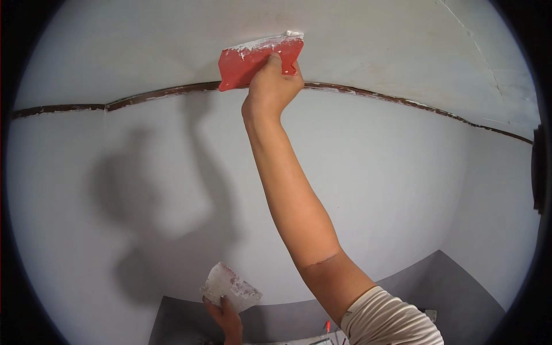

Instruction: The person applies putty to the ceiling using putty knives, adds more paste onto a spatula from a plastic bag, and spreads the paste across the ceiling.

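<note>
Raised overhead, my right hand (273,89) grips a red putty spreader (238,68), with the thumb on its face. White putty coats the spreader's far edge, which is at the ceiling (368,40), and a small lump sits at its right corner. Low in the view, my left hand (226,318) holds a thin whitish plate (230,286) by its lower edge, thumb on top. The plate is smeared with dried putty and tilted in front of the wall. My right forearm stretches up across the middle of the view.
A chipped brown strip (167,92) runs along where ceiling meets the grey wall (368,167). A pale cracked line (477,49) crosses the ceiling at right. The wall's lower band (460,293) is dark grey. At the bottom is a small red-handled tool (328,326).
</note>
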